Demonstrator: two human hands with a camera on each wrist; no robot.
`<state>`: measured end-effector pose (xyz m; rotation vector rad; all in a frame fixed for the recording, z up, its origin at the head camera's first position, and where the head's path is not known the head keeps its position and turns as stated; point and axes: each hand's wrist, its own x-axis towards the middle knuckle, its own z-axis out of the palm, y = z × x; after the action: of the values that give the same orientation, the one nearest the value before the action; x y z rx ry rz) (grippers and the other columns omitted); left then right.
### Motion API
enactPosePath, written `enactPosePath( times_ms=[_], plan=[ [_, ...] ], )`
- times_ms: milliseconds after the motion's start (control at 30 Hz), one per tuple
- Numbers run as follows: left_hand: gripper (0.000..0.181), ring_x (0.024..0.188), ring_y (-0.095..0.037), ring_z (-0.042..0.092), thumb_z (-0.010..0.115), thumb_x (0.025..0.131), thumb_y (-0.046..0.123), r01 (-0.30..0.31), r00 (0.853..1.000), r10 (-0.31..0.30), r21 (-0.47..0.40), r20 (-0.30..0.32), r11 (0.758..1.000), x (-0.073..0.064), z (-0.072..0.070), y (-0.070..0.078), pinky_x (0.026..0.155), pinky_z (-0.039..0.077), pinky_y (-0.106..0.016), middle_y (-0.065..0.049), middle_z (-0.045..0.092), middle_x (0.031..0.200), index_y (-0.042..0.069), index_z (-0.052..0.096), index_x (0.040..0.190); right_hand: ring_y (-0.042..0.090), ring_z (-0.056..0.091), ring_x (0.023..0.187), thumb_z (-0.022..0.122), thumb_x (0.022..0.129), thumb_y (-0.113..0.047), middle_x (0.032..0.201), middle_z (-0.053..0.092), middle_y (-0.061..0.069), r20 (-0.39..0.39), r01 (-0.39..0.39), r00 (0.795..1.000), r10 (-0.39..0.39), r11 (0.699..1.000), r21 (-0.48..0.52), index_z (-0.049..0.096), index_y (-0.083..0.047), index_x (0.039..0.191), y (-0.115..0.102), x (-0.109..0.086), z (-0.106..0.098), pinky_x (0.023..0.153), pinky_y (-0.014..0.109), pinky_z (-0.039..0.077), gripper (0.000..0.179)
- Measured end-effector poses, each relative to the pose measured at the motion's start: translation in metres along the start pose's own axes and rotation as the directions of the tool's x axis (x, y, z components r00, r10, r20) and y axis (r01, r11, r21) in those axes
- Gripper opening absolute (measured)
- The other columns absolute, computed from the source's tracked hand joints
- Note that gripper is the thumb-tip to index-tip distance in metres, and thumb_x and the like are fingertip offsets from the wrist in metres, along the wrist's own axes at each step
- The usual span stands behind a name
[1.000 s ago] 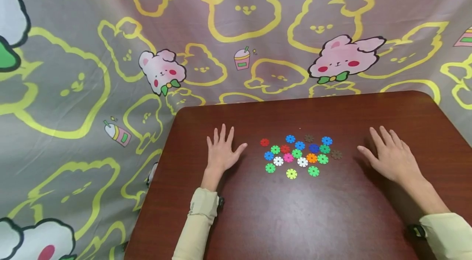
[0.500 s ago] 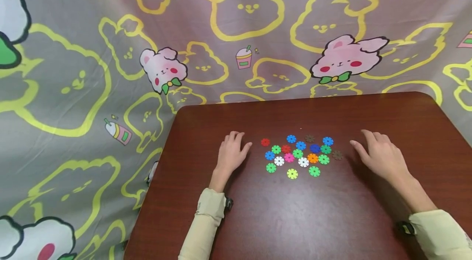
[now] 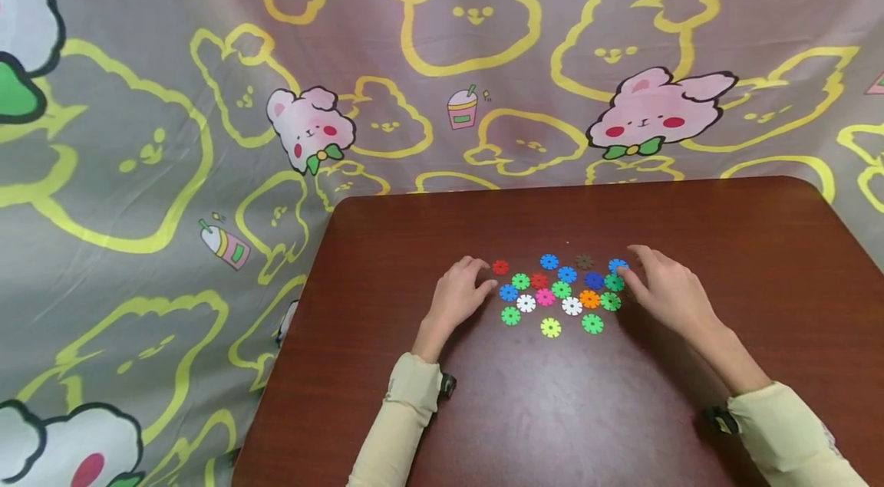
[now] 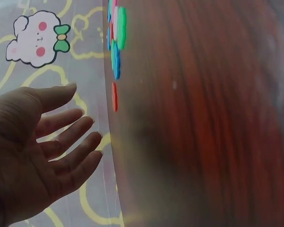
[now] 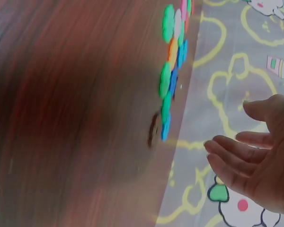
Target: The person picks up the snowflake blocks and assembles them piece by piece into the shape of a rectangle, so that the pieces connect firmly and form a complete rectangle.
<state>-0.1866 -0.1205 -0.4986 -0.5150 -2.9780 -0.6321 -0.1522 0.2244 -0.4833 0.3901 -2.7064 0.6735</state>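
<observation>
Several notched plastic snowflake discs in mixed colours lie flat in a loose group on the table, among them a pink disc (image 3: pixel 545 297) and a yellow disc (image 3: pixel 550 327). At the group's left side is my left hand (image 3: pixel 457 295), fingers loosely bent with nothing in them, nearest the red disc (image 3: pixel 500 267) and a blue disc (image 3: pixel 508 293). My right hand (image 3: pixel 671 295) hovers at the right side, its fingertips by the blue-green disc (image 3: pixel 613 282). It covers a brown disc (image 5: pixel 154 130) in the head view. Both wrist views show empty, relaxed fingers.
The dark brown wooden table (image 3: pixel 539 410) has rounded far corners. A grey curtain (image 3: pixel 387 27) printed with yellow outlines and rabbits hangs behind it and to the left.
Both hands have moved inward toward the discs, the left to the right and the right to the left. Their spread fingers have bent a little. The discs keep their arrangement.
</observation>
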Motion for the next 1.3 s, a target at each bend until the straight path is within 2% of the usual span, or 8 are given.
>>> enactPosePath(
  times_ms=[133,267,500,733,933,1067,1300],
  plan=[
    [0.032,0.098,-0.022,0.067,0.075,0.097,0.033,-0.001,0.998,0.000,0.017,0.064,1.000,0.001,0.004,0.008,0.082,0.057,-0.039,-0.006,0.066,0.115,0.010,0.073,0.119,0.024,0.060,0.063,0.082,0.088,-0.013,0.090,0.069,0.021,0.039,0.022,0.999,-0.023,0.999,0.030,0.065,0.009,0.112,-0.010,0.004,0.012,0.056,0.048,0.053,0.037],
    [0.033,0.095,-0.019,0.066,0.075,0.097,0.035,-0.005,0.994,-0.001,0.053,0.109,0.999,0.003,0.008,0.014,0.081,0.056,-0.035,-0.005,0.065,0.113,0.012,0.073,0.120,0.025,0.061,0.066,0.083,0.088,-0.012,0.090,0.068,0.019,0.088,0.039,0.995,-0.044,0.998,0.056,0.068,0.008,0.107,-0.020,0.008,0.025,0.057,0.045,0.053,0.032],
    [0.028,0.092,-0.019,0.064,0.077,0.096,0.034,0.003,0.989,-0.011,0.052,0.146,0.999,0.006,0.013,0.021,0.080,0.056,-0.035,-0.003,0.063,0.110,0.014,0.073,0.114,0.023,0.062,0.070,0.086,0.083,-0.007,0.084,0.065,0.011,0.133,0.092,0.985,-0.108,0.989,0.119,0.072,0.006,0.103,-0.033,0.011,0.052,0.059,0.042,0.055,0.027],
    [0.028,0.086,-0.017,0.062,0.080,0.093,0.033,0.020,0.982,-0.032,0.062,0.185,0.998,0.008,0.015,0.024,0.076,0.055,-0.034,-0.003,0.059,0.105,0.013,0.072,0.110,0.021,0.059,0.068,0.089,0.080,-0.008,0.081,0.060,0.008,0.146,0.168,0.973,-0.181,0.981,0.098,0.073,0.006,0.102,-0.044,0.013,0.070,0.056,0.036,0.052,0.030],
    [0.033,0.076,-0.015,0.056,0.081,0.092,0.035,0.043,0.980,-0.053,0.058,0.192,0.997,0.008,0.017,0.025,0.067,0.051,-0.030,-0.004,0.054,0.103,0.011,0.065,0.109,0.025,0.064,0.074,0.087,0.083,-0.011,0.086,0.064,0.010,0.162,0.155,0.972,-0.169,0.983,0.099,0.074,0.003,0.101,-0.050,0.013,0.080,0.062,0.042,0.055,0.027],
    [0.034,0.074,-0.015,0.055,0.080,0.093,0.035,0.051,0.980,-0.061,0.057,0.188,0.997,0.010,0.019,0.026,0.066,0.051,-0.030,-0.005,0.053,0.102,0.011,0.063,0.109,0.026,0.063,0.073,0.088,0.083,-0.013,0.086,0.064,0.011,0.158,0.156,0.973,-0.169,0.983,0.093,0.074,0.004,0.100,-0.053,0.014,0.083,0.063,0.045,0.054,0.028],
    [0.029,0.079,-0.016,0.058,0.078,0.095,0.031,0.070,0.974,-0.084,0.071,0.210,0.995,0.012,0.020,0.026,0.071,0.053,-0.032,-0.005,0.054,0.105,0.009,0.068,0.110,0.019,0.051,0.070,0.088,0.083,-0.013,0.082,0.056,0.006,0.211,0.125,0.967,-0.143,0.987,0.098,0.072,0.004,0.097,-0.057,0.016,0.087,0.058,0.035,0.046,0.028]
  ],
)
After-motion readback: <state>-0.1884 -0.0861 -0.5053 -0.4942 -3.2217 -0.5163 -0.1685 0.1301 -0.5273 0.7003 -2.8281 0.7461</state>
